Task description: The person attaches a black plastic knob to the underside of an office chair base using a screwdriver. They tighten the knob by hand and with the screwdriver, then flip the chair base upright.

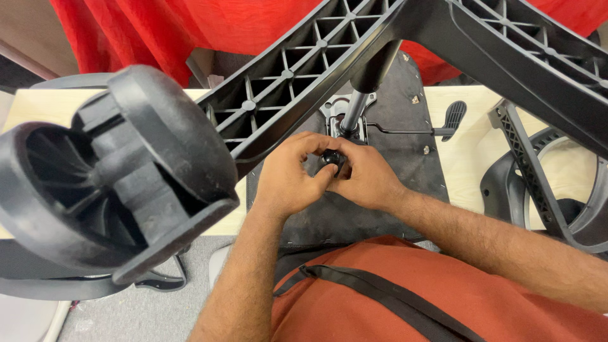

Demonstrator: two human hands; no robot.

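An upturned office chair seat [405,95] with a dark fabric underside lies on a pale wooden table [456,152]. Its metal gas cylinder [354,111] rises from the mechanism plate toward the black star base [304,69] above. My left hand [288,174] and my right hand [367,177] meet over the seat's middle, fingertips of both pinched on a small black knob [330,156] at the mechanism. A black caster wheel [107,171] on one base leg fills the near left.
A lever with a black paddle handle [453,114] sticks out to the right of the mechanism. Black plastic armrest parts [538,171] lie at the right. Red cloth [209,25] hangs behind the table. Grey floor shows at the lower left.
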